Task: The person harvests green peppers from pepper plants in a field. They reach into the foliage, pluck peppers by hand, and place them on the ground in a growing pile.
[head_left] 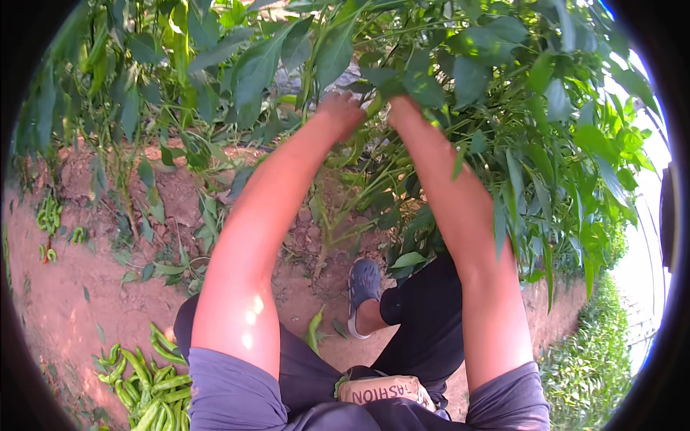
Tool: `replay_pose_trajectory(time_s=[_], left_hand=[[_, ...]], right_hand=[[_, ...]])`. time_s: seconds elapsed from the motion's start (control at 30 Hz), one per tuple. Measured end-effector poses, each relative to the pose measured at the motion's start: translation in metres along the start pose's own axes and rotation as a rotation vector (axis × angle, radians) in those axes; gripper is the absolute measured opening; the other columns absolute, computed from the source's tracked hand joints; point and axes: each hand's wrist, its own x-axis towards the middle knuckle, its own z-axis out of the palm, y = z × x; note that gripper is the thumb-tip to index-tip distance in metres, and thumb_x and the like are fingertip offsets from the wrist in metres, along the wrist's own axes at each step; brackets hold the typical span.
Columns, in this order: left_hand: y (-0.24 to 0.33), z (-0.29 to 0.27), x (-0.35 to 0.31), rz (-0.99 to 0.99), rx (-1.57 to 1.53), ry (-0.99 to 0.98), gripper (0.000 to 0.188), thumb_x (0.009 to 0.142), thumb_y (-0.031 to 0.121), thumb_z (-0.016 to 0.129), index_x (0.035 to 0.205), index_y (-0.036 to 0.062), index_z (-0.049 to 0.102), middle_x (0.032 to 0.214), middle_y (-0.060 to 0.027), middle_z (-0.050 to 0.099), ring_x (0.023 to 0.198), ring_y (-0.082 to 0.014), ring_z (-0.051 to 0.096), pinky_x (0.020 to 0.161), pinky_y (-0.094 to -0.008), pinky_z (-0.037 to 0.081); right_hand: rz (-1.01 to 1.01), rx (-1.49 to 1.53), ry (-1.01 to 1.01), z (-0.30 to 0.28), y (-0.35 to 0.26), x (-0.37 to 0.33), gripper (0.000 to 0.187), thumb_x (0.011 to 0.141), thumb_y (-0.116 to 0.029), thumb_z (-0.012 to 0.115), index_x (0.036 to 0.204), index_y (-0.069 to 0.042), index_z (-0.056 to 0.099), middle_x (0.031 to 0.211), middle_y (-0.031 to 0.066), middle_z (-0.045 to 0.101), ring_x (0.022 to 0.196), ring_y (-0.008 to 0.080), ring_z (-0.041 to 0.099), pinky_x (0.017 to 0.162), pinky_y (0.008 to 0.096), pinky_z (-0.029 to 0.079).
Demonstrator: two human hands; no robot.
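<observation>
Both my arms reach forward into a leafy pepper plant (pixel 338 36). My left hand (pixel 341 113) has its fingers bent in against a green pepper (pixel 374 105) hanging among the stems, and it looks closed on it. Just right of that pepper is my right hand (pixel 402 113), partly covered by leaves. Its fingers are mostly hidden, so their grip cannot be made out. Another pale green pepper (pixel 290 99) shows among the leaves left of my left hand.
A pile of picked green peppers (pixel 154 391) lies on bare soil at the lower left. One pepper (pixel 315 329) lies between my legs, near a grey clog (pixel 364 284). Small curled peppers (pixel 49 215) lie at far left. Dense foliage (pixel 575 158) crowds the right arm.
</observation>
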Motion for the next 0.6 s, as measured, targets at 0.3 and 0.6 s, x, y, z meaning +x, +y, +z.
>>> replay_pose_trajectory(time_s=[0.3, 0.6], left_hand=[[-0.003, 0.023, 0.075, -0.302, -0.259, -0.017, 0.05, 0.099, 0.028, 0.068, 0.148, 0.0155, 0.067, 0.153, -0.0116, 0.067, 0.141, -0.0313, 0.063, 0.115, -0.0448, 0.049], [-0.028, 0.031, 0.096, -0.435, -0.96, 0.254, 0.051, 0.079, 0.034, 0.09, 0.114, -0.0015, 0.08, 0.111, -0.0262, 0.08, 0.106, -0.0411, 0.077, 0.094, -0.0475, 0.06]], right_hand=[[0.183, 0.323, -0.007, 0.016, 0.08, 0.07, 0.041, 0.103, -0.027, 0.063, 0.134, 0.0, 0.063, 0.129, 0.0224, 0.071, 0.115, 0.0371, 0.071, 0.099, 0.0504, 0.059], [0.256, 0.65, -0.29, 0.024, 0.097, 0.12, 0.033, 0.104, -0.025, 0.062, 0.13, -0.005, 0.064, 0.121, 0.0155, 0.073, 0.108, 0.0335, 0.073, 0.094, 0.0514, 0.063]])
